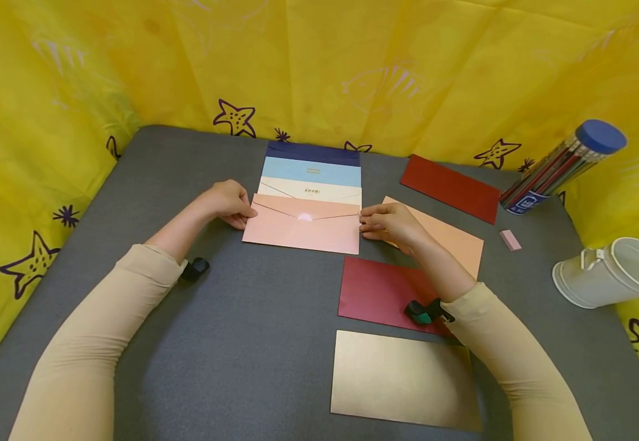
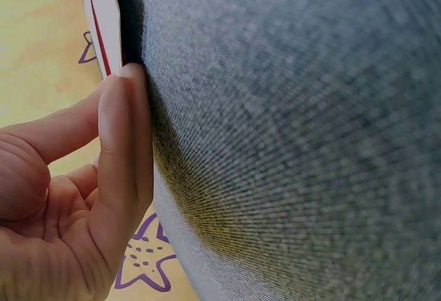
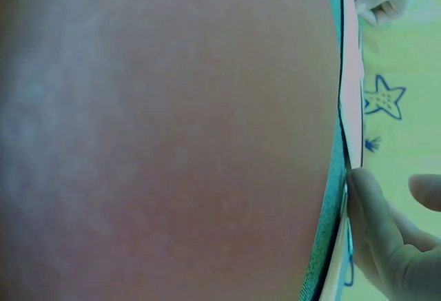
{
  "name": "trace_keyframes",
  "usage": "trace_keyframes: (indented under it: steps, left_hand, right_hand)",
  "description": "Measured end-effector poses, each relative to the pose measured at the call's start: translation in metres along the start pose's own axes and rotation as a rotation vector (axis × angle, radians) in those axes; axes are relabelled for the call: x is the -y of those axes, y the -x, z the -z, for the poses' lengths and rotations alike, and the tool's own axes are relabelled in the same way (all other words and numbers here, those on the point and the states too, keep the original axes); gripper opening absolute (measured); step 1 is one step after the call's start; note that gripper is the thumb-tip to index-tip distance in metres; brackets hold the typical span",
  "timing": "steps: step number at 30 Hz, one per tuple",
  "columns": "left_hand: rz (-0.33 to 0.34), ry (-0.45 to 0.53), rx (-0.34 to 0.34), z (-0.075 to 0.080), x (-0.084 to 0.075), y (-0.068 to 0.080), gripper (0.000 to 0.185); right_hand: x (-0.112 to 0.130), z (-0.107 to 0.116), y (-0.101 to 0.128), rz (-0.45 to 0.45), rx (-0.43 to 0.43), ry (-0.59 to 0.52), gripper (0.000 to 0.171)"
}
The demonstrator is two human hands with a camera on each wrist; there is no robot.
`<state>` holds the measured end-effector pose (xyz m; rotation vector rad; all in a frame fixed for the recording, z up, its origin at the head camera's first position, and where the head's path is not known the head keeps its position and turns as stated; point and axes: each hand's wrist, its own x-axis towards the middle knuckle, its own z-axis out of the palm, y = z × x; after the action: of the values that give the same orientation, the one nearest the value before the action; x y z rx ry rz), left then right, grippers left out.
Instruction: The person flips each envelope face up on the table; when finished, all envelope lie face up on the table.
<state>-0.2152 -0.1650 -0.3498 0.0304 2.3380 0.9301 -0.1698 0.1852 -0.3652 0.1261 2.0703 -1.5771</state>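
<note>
A pink envelope (image 1: 300,233) with a pale round seal lies over the lower part of a cream envelope (image 1: 310,190). Above them, a light blue envelope (image 1: 311,172) and a dark navy envelope (image 1: 313,154) show as overlapping strips. My left hand (image 1: 230,205) pinches the left edge of the pink envelope between thumb and fingers. At its right edge my right hand (image 1: 393,226) touches with nearly straight fingertips, its thumb held apart in the right wrist view. A peach envelope (image 1: 451,236) lies partly under the right hand and forearm.
Below the right forearm lie a dark red-pink envelope (image 1: 380,294) and a gold envelope (image 1: 404,380). Farther right are a red envelope (image 1: 451,187), a pink eraser (image 1: 510,240), a tilted-looking tub of pencils (image 1: 564,165) and a white metal mug (image 1: 600,278). Yellow patterned cloth (image 1: 319,67) borders the grey table.
</note>
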Motion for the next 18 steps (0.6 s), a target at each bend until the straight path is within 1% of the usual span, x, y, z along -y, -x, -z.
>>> trace_keyframes:
  steps: [7,18]
  left_hand:
    - [0.005,-0.004,0.002,-0.0008,0.0,-0.0018,0.019]
    - [0.008,-0.009,0.014,-0.0032,0.0,-0.0028,0.02]
  right_hand:
    - [0.0014,0.0016,0.0017,-0.002,0.015,0.005,0.041]
    - [0.0006,0.0041,0.0034,-0.006,0.004,0.016,0.041]
